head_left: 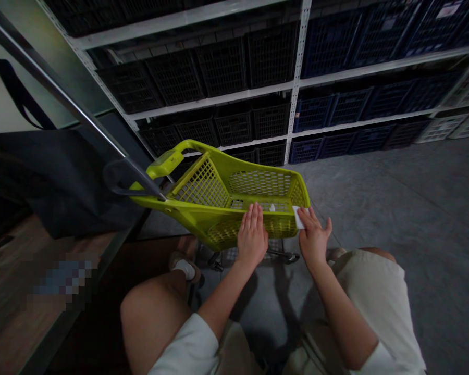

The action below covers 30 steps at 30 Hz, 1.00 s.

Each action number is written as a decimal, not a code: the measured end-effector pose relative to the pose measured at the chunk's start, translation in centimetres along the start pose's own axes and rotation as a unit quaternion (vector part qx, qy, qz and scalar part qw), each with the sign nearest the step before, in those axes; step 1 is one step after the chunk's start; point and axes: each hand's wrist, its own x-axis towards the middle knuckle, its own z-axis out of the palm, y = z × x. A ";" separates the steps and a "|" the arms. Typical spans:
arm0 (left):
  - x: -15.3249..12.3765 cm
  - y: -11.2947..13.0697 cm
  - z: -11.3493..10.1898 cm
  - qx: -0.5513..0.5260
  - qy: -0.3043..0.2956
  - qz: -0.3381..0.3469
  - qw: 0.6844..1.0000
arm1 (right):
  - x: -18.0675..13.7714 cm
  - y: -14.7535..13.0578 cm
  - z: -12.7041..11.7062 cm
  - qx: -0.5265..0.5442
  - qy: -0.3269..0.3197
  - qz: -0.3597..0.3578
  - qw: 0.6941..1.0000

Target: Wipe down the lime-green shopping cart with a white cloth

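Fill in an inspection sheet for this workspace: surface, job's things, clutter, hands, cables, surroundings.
Surface: grey floor.
Job's things: yellow-green basket cart, tilted; white wipe at its near corner.
Clutter: dark bag at left, beside a metal bar.
Hands: left hand flat on the cart's near wall; right hand holds the wipe against the cart.
Cables: nothing seen.
Surroundings: white shelving with black crates and blue crates.
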 end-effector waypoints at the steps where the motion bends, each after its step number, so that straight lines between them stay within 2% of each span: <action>1: 0.0 0.0 0.1 0.001 0.000 0.001 1.000 | 0.1 -1.5 0.5 0.006 -0.004 -0.007 1.000; 4: 0.1 0.0 0.5 0.010 -0.005 -0.005 1.000 | 0.3 -5.9 1.8 0.041 -0.044 -0.057 0.997; 7: 0.1 -0.2 0.6 0.016 -0.004 -0.009 1.000 | 0.4 -7.8 2.2 0.064 -0.083 -0.109 0.988; 9: 0.0 -0.3 0.5 0.010 0.001 -0.006 1.000 | 0.4 -6.8 1.7 0.060 -0.090 -0.133 0.985; 11: -0.1 -0.3 0.2 0.001 0.004 -0.001 1.000 | 0.2 -4.2 0.8 0.044 -0.082 -0.139 0.986; 15: -0.1 -0.1 -0.2 -0.004 -0.005 0.006 1.000 | -0.1 1.9 -1.2 0.008 -0.042 -0.081 0.996; 18: 0.0 0.0 -0.1 -0.007 -0.007 0.006 1.000 | -0.1 3.0 -1.5 -0.012 -0.015 -0.025 1.000; 20: 0.0 0.1 0.1 -0.011 -0.002 0.008 1.000 | 0.0 1.3 -0.9 -0.015 0.000 0.003 1.000; 22: 0.0 0.1 0.4 -0.015 0.005 0.008 1.000 | 0.3 -2.0 0.3 0.001 -0.004 0.002 1.000; 26: 0.1 0.0 0.7 -0.010 -0.003 -0.007 1.000 | 0.5 -7.8 2.1 0.057 -0.068 -0.071 0.994; 28: 0.1 -0.1 0.6 -0.006 -0.009 -0.009 1.000 | 0.5 -8.3 2.0 0.060 -0.082 -0.098 0.990; 30: 0.1 -0.1 0.3 -0.007 -0.007 -0.005 1.000 | 0.3 -6.8 1.4 0.046 -0.080 -0.113 0.989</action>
